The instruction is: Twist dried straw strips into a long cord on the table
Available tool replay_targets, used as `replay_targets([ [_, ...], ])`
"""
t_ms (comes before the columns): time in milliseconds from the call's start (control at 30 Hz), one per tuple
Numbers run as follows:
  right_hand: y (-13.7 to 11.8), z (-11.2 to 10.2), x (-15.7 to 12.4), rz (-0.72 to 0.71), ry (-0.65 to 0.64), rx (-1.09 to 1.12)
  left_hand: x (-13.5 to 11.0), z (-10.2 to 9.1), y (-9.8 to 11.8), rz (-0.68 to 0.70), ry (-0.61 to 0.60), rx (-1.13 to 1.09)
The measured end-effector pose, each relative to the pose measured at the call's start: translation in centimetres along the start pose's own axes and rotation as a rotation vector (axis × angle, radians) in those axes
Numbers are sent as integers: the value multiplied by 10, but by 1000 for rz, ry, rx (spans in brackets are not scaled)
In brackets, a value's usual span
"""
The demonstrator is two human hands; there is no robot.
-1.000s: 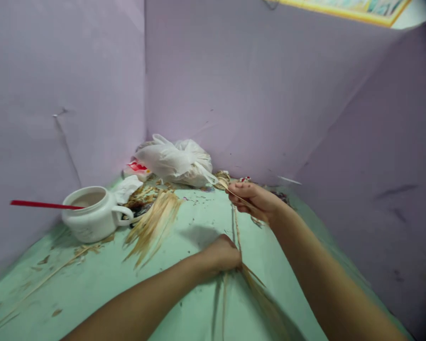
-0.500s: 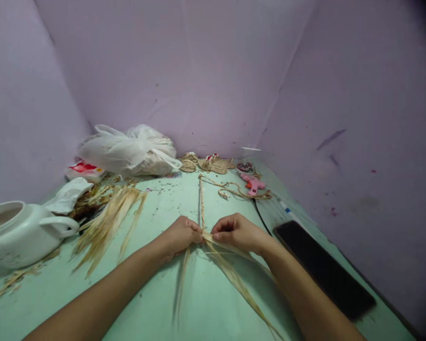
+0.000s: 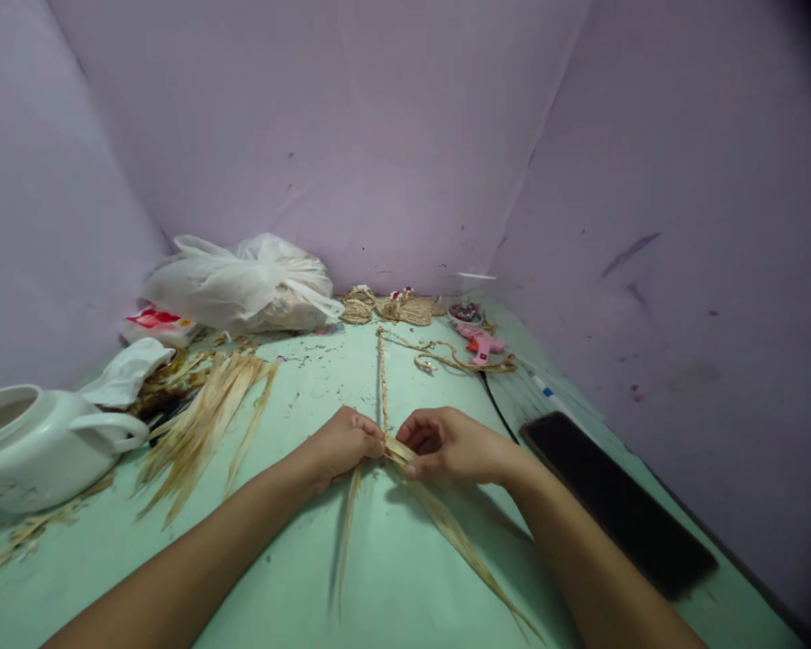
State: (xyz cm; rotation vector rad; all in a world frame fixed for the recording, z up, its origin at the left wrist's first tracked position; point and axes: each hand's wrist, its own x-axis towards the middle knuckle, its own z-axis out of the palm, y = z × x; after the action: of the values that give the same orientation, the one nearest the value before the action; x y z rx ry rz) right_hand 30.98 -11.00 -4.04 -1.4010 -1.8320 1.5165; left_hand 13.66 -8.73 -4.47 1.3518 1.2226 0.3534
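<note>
A thin braided cord (image 3: 382,388) of dried plant fibre runs straight toward me across the green table. My left hand (image 3: 351,443) pinches its near end between thumb and fingers. Just to the right, my right hand (image 3: 442,443) has its thumb and curled fingers around a flat pale fibre strand (image 3: 400,451) beside that end. One loose strand (image 3: 451,527) trails from there toward the lower right. Another narrow strand (image 3: 347,532) hangs down from under my left hand. The fingertips partly hide where the strands meet the braid.
Left are a white ceramic pot (image 3: 47,460), loose dried fibres (image 3: 199,433) and a white plastic bag (image 3: 243,284). Woven pieces (image 3: 405,309) lie at the back wall. To the right are a pink glue gun (image 3: 478,342), its black cable, more cord (image 3: 452,361) and a dark phone-like slab (image 3: 615,505).
My right hand's fingers have spread a little and its thumb has come lower on the strand. The strand that passed under my right forearm no longer shows there. My left hand keeps its pinch.
</note>
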Motion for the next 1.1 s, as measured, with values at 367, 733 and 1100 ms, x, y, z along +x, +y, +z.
replay_targets([
  [367, 12, 13, 13, -90, 213, -135, 2, -2, -4, 30, -24, 21],
  [733, 10, 16, 16, 22, 169, 191, 2, -1, -4, 21, -12, 19],
  [1100, 1, 22, 15, 144, 217, 281, 3, -3, -5, 32, -18, 9],
])
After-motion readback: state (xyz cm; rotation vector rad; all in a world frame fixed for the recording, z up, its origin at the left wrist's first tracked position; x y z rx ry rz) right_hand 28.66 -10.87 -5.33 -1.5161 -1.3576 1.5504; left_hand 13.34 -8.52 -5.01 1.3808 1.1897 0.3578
